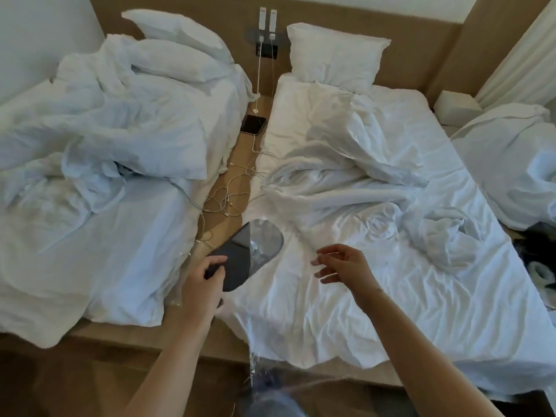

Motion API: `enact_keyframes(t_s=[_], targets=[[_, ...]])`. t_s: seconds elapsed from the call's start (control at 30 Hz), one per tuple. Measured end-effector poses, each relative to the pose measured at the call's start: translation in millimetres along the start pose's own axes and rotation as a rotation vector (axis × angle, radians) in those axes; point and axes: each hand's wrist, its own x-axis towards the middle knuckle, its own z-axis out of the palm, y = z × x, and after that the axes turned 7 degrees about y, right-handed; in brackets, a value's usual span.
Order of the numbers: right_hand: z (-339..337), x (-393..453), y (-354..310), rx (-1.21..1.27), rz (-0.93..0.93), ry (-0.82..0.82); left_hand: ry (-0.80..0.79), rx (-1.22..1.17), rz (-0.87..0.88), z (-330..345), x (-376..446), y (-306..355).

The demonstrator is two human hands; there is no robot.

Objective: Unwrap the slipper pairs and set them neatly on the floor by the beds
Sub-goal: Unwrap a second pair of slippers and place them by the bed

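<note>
My left hand grips a pair of flat dark grey slippers by the near end, above the gap between two unmade beds. Clear plastic wrap still covers the far end of the slippers. My right hand hovers over the right bed with fingers loosely spread, holding nothing that I can make out. More crumpled clear plastic hangs at the foot of the right bed, near the floor.
The left bed carries a heaped white duvet and pillows. In the wooden gap between the beds lie tangled white charging cables and a dark phone. Dark clothing sits at the right edge. Wooden floor lies in front.
</note>
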Motion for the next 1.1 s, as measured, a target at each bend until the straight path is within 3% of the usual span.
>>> enact_keyframes(t_s=[0.33,0.53,0.77,0.9,1.0,1.1], targets=[[130,206,64,-0.03,0.289,-0.024,0.251,0.225,-0.23,-20,178,-82],[237,286,126,-0.069,0.371,-0.008,0.351,0.368,-0.154,-20,256,-154],[339,347,238,-0.217,0.439,0.062,0.462,0.355,-0.123,-21,291,-229],[384,364,280,-0.463,0.252,0.096,0.496,0.366,-0.163,-27,295,-253],[414,376,300,-0.461,0.229,0.061,0.502,0.333,-0.189,-31,297,-270],[434,387,318,-0.369,0.351,0.111,0.509,0.273,-0.208,-34,299,-288]])
